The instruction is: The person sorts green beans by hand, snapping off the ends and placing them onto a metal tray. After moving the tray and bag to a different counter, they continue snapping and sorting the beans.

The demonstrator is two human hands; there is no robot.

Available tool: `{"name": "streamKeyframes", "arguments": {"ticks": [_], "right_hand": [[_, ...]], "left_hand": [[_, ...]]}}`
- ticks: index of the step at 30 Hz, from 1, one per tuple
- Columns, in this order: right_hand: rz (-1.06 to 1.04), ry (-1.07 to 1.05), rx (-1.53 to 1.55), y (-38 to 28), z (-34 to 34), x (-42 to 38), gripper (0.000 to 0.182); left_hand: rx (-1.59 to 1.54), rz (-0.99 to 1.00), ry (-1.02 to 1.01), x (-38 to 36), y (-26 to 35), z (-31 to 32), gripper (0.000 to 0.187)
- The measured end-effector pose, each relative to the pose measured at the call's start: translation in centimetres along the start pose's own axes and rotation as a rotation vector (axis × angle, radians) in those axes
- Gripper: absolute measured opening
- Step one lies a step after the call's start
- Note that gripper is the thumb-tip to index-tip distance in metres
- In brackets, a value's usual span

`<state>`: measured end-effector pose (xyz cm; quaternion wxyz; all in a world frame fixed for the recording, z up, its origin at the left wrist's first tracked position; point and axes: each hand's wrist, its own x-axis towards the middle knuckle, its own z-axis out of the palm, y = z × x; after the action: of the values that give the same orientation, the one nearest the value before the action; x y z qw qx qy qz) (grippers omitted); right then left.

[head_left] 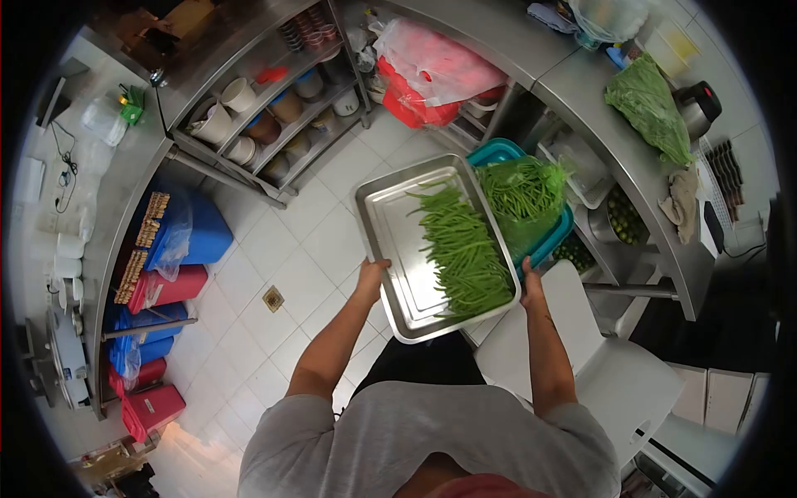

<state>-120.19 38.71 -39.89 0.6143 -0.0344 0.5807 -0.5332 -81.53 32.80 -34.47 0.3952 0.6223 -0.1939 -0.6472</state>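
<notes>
While your left hand (373, 277) and right hand (531, 284) grip opposite sides of the rectangular silver metal tray (405, 259), slender green beans (465, 253) cover its right half.

We look down on a floor (249, 365) of pale square tiles, with a small brass-coloured drain (272, 299) set in it; to our left runs a metal counter (139, 207); ahead of it stand tiered metal shelves (349, 70); to our right stretches a steel counter (573, 79), a white tiled wall (760, 137) beyond; a white chair (627, 386) sits near us; warm light (195, 440) tints the tiles at lower left.
</notes>
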Motion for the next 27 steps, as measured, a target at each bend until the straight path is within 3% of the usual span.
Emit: {"name": "streamKeyframes", "arguments": {"ticks": [6, 9, 13, 14, 18, 21, 25, 27], "right_hand": [[0.012, 0.002, 0.047, 0.9, 2.5, -1.6, 0.054], [0.118, -0.169, 0.091, 3.0, 0.9, 1.0, 0.056], [0.126, -0.079, 0.037, 3.6, 2.4, 1.0, 0.055], [0.116, -0.064, 0.005, 3.6, 2.6, 0.9, 0.063], [0.132, 0.077, -0.425, 2.2, 2.8, 0.4, 0.08], [0.263, 0.088, -0.662, -1.5, 5.2, -2.8, 0.079], [0.429, 0.026, -1.037, -2.8, 4.0, -0.9, 0.088], [0.417, -0.021, -1.095, -4.1, 3.4, -0.6, 0.094]], "left_hand": [[-0.079, 0.058, 0.128, 0.3, -3.1, -1.8, 0.034], [-0.074, 0.079, 0.166, -0.1, -2.2, -2.4, 0.034], [0.047, 0.096, 0.11, 1.9, -0.6, -3.9, 0.027], [0.046, 0.087, 0.097, 2.3, -0.5, -4.1, 0.031], [0.055, 0.062, 0.06, 2.9, -0.1, -4.7, 0.039], [0.102, 0.021, 0.084, 2.9, 0.4, -4.4, 0.037], [0.093, 0.049, 0.081, 2.6, 0.5, -4.3, 0.037], [0.126, 0.053, 0.097, 2.7, 0.5, -4.3, 0.038]]}}
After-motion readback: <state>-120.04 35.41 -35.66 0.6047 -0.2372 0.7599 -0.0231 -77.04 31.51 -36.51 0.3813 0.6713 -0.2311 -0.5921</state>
